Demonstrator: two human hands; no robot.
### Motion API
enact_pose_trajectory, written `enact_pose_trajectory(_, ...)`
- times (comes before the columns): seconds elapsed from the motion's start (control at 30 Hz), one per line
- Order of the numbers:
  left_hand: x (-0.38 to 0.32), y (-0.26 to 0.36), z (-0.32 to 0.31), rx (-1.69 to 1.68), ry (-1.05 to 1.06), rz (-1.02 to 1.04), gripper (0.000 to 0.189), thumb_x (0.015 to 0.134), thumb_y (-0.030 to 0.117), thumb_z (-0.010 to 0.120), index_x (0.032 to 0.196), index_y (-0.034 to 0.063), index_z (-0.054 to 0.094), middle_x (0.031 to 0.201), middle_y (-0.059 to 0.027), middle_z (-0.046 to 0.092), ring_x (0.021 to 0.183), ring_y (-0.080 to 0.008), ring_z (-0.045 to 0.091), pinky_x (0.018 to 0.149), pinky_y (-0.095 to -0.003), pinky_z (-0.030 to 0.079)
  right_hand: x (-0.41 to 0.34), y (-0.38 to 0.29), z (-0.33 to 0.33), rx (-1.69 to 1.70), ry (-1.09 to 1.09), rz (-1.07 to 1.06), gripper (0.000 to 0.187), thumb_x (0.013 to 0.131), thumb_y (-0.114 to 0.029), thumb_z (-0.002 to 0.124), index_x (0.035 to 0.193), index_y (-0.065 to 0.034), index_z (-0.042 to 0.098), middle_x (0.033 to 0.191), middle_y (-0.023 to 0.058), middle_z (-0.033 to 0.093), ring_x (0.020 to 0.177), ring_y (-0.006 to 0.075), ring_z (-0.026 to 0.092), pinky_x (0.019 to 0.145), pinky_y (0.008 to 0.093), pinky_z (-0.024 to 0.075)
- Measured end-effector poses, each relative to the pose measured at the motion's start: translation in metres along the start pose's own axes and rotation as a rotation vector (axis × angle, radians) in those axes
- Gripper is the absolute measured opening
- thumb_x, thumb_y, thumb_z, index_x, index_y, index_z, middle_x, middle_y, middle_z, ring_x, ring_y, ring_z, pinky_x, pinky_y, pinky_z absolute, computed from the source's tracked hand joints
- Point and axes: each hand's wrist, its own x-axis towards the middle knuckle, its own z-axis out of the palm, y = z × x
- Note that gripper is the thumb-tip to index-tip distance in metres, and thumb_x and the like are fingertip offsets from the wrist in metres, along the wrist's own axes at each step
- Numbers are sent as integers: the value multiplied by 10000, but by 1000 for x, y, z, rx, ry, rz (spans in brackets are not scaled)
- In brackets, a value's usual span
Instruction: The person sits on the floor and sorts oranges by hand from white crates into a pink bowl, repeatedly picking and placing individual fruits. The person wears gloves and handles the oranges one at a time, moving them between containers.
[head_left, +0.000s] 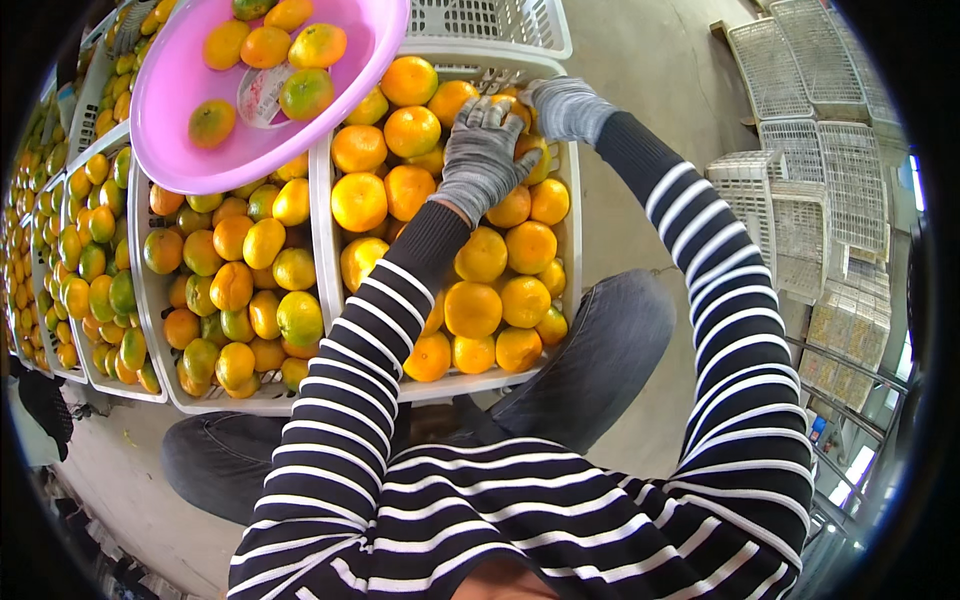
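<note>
Both my hands wear grey knitted gloves. My left hand (482, 154) rests, fingers spread, on citrus fruits near the far right part of a white plastic crate (574, 247). My right hand (566, 109) is at that crate's far right corner, beside a fruit partly covered by the gloves; whether it grips anything is hidden. Mostly orange fruits (472, 310) fill this crate. A pink plastic basin (161, 112) sits tilted at the far left, over the crates' edges, with several orange and greenish citrus fruits (306, 94) and a printed round label (264, 96) inside.
More white crates (139, 247) of green-orange citrus stand in rows to the left. Another slatted crate (487, 26) is beyond the near one. Stacked white crates (855, 180) stand at the right on the concrete floor (637, 202). My bent knees (615, 337) flank the near crates.
</note>
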Motion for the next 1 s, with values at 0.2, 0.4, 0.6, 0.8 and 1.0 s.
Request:
enact_pose_trajectory(0.2,-3,-6,10,-11,120,63,581,886,517,610,1275,86,590,1429,-137,496,1384,-299,390,1207,-467,190,-59,-18,22,29,50,134,658,848,-100,645,1467,-82,420,1482,142,465,1262,253,556,1010,368,478)
enact_pose_trajectory(0.4,0,5,9,33,9,39,590,900,517,586,1301,85,579,1455,-139,478,1395,-296,381,1211,-464,183,-70,-20,67,492,319,246,662,845,-20,650,1468,-136,463,1525,115,439,1340,248,497,1093,353,434)
enact_pose_trajectory(0.6,-1,-6,5,101,-31,-4,607,927,530,530,1340,86,560,1474,-130,471,1410,-286,371,1216,-463,162,-61,-28,53,604,183,188,675,877,-37,540,1522,-88,350,1606,127,287,1437,285,366,1170,340,340)
enact_pose_trajectory(0.8,9,18,-39,-1,-269,32,691,918,546,534,1429,84,474,1526,-151,413,1436,-311,345,1201,-466,199,-39,29,96,862,266,153,669,817,-47,493,1480,-39,411,1506,247,408,1423,329,382,1179,359,304)
enact_pose_trajectory(1.0,-58,-18,-55,-42,-92,74,667,910,505,567,1414,77,482,1515,-176,416,1441,-332,337,1213,-468,174,-39,-54,-74,791,830,-242,419,901,-77,523,1316,-58,578,1256,173,641,1185,301,609,1039,373,461)
